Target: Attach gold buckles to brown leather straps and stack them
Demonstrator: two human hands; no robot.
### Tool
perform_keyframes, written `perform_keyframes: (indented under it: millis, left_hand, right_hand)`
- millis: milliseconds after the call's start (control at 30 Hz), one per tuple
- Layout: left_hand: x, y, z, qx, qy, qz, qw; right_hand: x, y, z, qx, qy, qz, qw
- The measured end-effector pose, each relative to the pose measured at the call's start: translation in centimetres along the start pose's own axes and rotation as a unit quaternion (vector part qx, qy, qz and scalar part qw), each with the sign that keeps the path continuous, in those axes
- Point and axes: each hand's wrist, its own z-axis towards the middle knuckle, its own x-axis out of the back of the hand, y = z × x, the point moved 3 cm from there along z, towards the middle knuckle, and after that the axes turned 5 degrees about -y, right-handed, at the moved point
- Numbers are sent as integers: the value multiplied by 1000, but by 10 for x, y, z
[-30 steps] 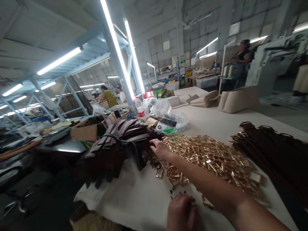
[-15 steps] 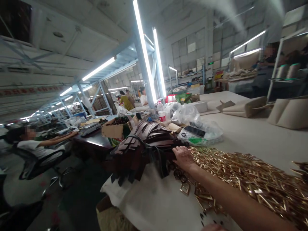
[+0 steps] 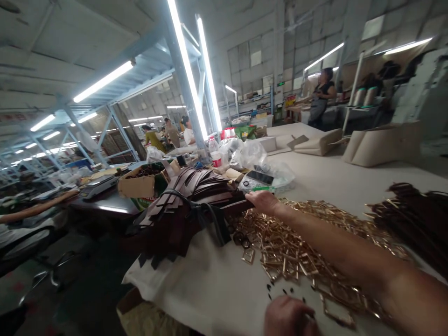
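Observation:
My right hand [image 3: 263,202] reaches out over the heap of gold metal buckles [image 3: 294,247], fingers closed on the end of a dark brown strap [image 3: 238,204]. That strap lies at the right edge of a thick bundle of brown straps [image 3: 196,186], tied round with a dark band [image 3: 210,212]. At the bottom of the view my left hand [image 3: 289,317] is curled low over the table, partly cut off by the frame; what its fingers hold is hidden. Small black pieces [image 3: 285,291] lie just beyond it. A single gold buckle [image 3: 248,255] sits apart from the heap.
Dark brown straps with gold ends [image 3: 413,219] are piled at the right. Behind the bundle are a phone [image 3: 259,177], plastic bags [image 3: 248,154], a bottle [image 3: 214,151] and a cardboard box [image 3: 136,184]. Beige panels [image 3: 378,144] stand farther back. Other people work in the distance.
The view has turned to the right, bringing the strap pile at the right into sight. My left hand has come further into view. The right hand stays at the bundle's edge.

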Motion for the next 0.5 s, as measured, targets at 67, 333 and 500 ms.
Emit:
perform_keyframes:
  millis: [67, 333, 500]
  left_hand:
    - [5, 7, 1, -3, 8, -5, 1000]
    - [22, 28, 7, -58, -53, 19, 997]
    - [24, 28, 6, -47, -71, 37, 996]
  right_hand:
    - [-2, 31, -15, -27, -10, -13, 1000]
    - [-14, 126, -63, -188, -56, -73, 978]
    - [1, 148, -85, -165, -82, -88, 979]
